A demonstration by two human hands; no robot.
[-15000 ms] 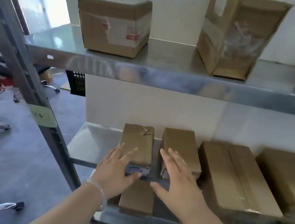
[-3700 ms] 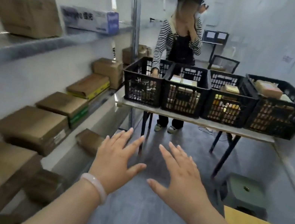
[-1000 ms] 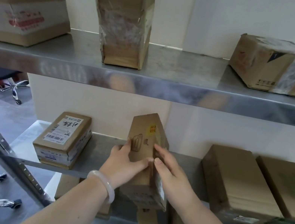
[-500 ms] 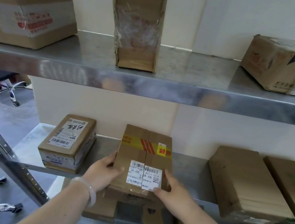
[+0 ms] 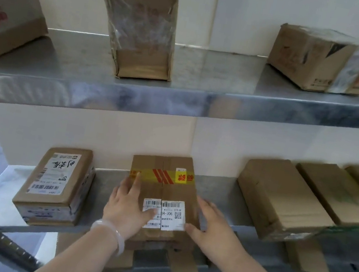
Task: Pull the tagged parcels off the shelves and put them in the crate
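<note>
Item: tagged parcel [image 5: 164, 188], laid flat, label up, at the near edge of the middle shelf [image 5: 222, 201]. Left hand [image 5: 127, 208] is laid on its top, right hand [image 5: 212, 228] set against its right side; both grips released, fingers straight. Step judged: pulling off. Next, a firm 2-handed clasp is called for; crate not seen.

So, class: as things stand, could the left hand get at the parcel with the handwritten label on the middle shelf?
Probably yes. The left hand rests on the taped parcel; the handwritten-label parcel lies just to its left on the same shelf, with only bare shelf between them.
</note>
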